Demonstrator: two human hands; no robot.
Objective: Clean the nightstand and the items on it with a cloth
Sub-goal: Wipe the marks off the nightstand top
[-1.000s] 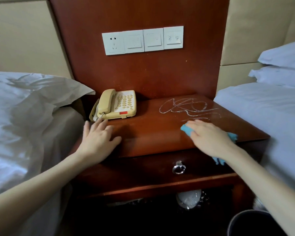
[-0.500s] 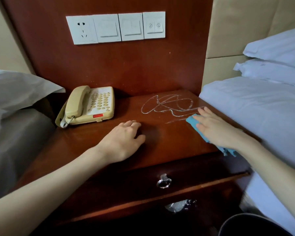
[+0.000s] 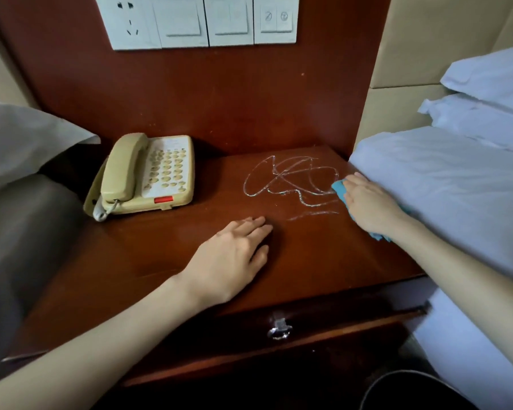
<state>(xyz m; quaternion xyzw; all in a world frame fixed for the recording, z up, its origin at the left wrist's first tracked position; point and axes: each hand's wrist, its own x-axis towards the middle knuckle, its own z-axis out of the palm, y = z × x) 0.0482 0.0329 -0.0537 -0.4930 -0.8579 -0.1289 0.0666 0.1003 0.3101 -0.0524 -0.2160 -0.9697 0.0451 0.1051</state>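
The dark red wooden nightstand (image 3: pixel 166 258) fills the middle of the view. A beige telephone (image 3: pixel 148 177) sits on its back left part. White scribbled marks (image 3: pixel 290 180) cover the back right of the top. My right hand (image 3: pixel 369 204) presses flat on a blue cloth (image 3: pixel 339 190) at the right end of the marks, beside the bed. The cloth sticks out ahead of my fingers and behind my wrist. My left hand (image 3: pixel 234 255) lies flat on the top near the middle, fingers apart, holding nothing.
White bedding (image 3: pixel 444 187) and pillows (image 3: pixel 492 78) press against the nightstand's right side. A grey-covered bed with a pillow (image 3: pixel 21 143) is on the left. Wall switches and a socket (image 3: pixel 202 20) sit on the back panel. A drawer with a ring pull (image 3: pixel 280 331) is below; a dark bin (image 3: pixel 412 390) stands at the bottom right.
My right hand has slid the cloth away from me onto the edge of the white marks. My left hand moved right from near the telephone to the middle. The camera came closer.
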